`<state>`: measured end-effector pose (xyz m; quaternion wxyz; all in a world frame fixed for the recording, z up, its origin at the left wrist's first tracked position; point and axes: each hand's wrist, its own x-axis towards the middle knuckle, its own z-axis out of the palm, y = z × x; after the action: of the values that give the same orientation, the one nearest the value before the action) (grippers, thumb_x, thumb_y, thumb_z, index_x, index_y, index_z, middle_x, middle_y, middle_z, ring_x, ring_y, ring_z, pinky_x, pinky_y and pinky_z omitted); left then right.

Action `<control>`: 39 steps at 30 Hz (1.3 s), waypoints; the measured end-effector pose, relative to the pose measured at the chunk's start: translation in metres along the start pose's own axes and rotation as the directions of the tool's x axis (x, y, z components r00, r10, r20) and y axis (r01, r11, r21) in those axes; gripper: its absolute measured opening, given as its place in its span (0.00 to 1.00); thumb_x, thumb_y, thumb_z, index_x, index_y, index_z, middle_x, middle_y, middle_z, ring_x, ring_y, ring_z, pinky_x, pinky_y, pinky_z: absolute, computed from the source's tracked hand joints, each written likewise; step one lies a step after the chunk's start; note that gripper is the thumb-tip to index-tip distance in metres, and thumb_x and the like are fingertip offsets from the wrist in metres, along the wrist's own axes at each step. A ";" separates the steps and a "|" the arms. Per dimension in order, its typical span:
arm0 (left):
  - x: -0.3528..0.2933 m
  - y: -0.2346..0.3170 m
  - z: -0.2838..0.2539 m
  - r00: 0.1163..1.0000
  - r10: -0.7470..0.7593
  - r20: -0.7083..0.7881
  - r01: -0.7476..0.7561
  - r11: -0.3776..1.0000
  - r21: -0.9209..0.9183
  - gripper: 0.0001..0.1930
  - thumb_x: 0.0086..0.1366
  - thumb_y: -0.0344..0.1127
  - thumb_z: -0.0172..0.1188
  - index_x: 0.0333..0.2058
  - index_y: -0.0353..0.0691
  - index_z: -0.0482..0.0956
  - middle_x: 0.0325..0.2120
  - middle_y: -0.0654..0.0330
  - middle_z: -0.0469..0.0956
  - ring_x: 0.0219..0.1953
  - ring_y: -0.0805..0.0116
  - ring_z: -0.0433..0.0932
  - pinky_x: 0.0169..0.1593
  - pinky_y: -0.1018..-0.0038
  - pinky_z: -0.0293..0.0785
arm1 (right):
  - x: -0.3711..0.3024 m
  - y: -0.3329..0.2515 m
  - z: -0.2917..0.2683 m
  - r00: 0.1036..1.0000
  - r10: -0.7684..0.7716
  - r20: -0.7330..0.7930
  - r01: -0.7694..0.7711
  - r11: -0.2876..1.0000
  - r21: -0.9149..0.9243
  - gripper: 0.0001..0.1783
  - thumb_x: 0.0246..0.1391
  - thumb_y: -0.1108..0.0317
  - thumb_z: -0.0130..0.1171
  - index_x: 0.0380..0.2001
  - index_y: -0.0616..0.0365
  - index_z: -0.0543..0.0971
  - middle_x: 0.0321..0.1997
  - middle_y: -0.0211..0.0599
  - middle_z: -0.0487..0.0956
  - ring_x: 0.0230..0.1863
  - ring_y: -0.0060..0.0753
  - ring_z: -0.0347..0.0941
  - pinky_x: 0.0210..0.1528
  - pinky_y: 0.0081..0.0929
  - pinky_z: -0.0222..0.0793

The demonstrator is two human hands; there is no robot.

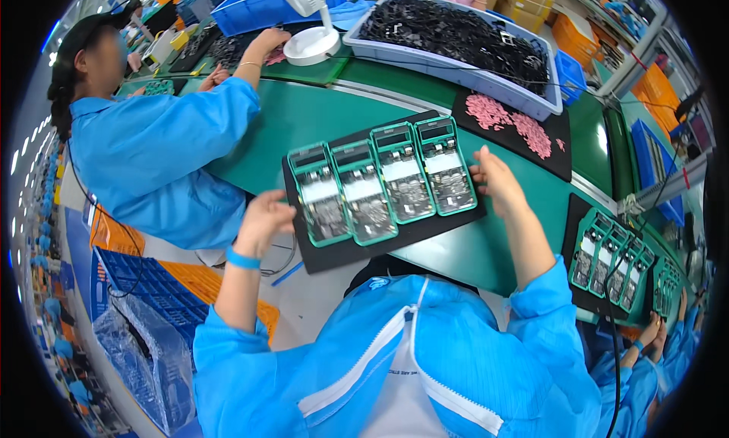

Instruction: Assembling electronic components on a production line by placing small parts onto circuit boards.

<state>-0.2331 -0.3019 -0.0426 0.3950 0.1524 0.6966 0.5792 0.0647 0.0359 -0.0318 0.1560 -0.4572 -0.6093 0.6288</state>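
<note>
In front of me, several green-framed phone housings (367, 202) lie side by side on a black mat (325, 259). Each has a dark window at its top end, a white strip across the middle and small parts below. The mat rests slanted on the green table, its near left corner over the edge. My left hand (266, 222) hovers beside the mat's left edge, fingers apart and loosely bent, holding nothing. Close by the rightmost housing is my right hand (497, 183), fingers spread and curved; whether its fingertips touch the housing, I cannot tell.
Beyond the mat stands a long bin (456, 35) heaped with black pieces. Pink bits (516, 126) are piled on another mat. A white fan (313, 44) stands far left of the bin. A co-worker (156, 145) sits to the left. More housings (611, 259) lie at right.
</note>
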 end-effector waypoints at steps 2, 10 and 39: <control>-0.025 -0.007 0.031 0.989 -0.115 0.089 0.124 0.988 -0.095 0.31 0.54 0.22 0.64 0.54 0.28 0.59 0.28 0.57 0.76 0.27 0.67 0.80 0.31 0.74 0.81 | 0.009 -0.004 -0.026 1.000 0.028 0.008 -0.027 0.997 -0.078 0.40 0.59 0.32 0.38 0.56 0.56 0.71 0.42 0.31 0.71 0.40 0.26 0.62 0.45 0.30 0.60; -0.106 -0.048 0.162 0.837 -0.211 0.505 0.419 0.840 -0.344 0.22 0.56 0.22 0.63 0.50 0.35 0.72 0.42 0.54 0.78 0.40 0.66 0.80 0.42 0.74 0.80 | 0.046 -0.024 -0.073 0.957 -0.230 0.177 0.272 0.923 -0.273 0.40 0.64 0.37 0.28 0.48 0.60 0.79 0.48 0.38 0.79 0.52 0.32 0.71 0.61 0.30 0.58; -0.054 0.010 0.126 0.677 -0.294 0.675 -0.494 0.499 0.712 0.15 0.62 0.42 0.58 0.30 0.32 0.78 0.24 0.48 0.79 0.25 0.51 0.78 0.31 0.63 0.74 | -0.008 0.026 -0.116 0.657 -0.672 -0.340 0.321 0.658 -0.681 0.07 0.45 0.72 0.62 0.31 0.57 0.79 0.30 0.40 0.76 0.32 0.38 0.75 0.36 0.32 0.71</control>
<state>-0.1089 -0.2488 -0.0150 0.4670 0.5884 0.6568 0.0650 0.1670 0.0966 -0.0336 0.3612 -0.4506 -0.7962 0.1801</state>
